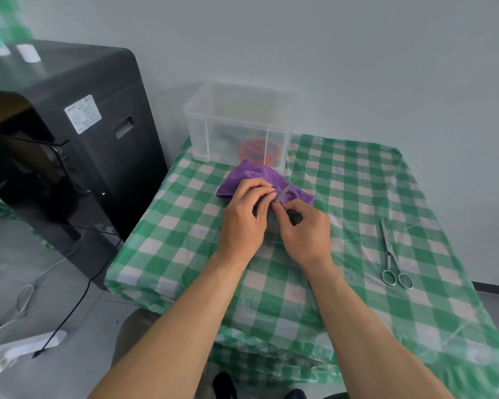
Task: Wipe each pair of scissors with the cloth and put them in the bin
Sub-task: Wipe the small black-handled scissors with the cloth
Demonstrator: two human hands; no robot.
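In the head view, the left hand (244, 217) pinched the purple cloth (251, 180) round the blade of the small scissors (285, 192), likely to rub it. The right hand (304, 228) gripped their dark handles, apparently to steady them. The bin (196, 133) stood just beyond the grip, and the steel scissors (392, 254) lay well to its right.

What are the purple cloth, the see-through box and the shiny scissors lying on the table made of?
The purple cloth looks like soft microfibre, fuzzy and matte. The box seems clear, slightly frosted plastic: things show through its walls. The scissors look all metal, probably steel: silver and shiny down to the loops.
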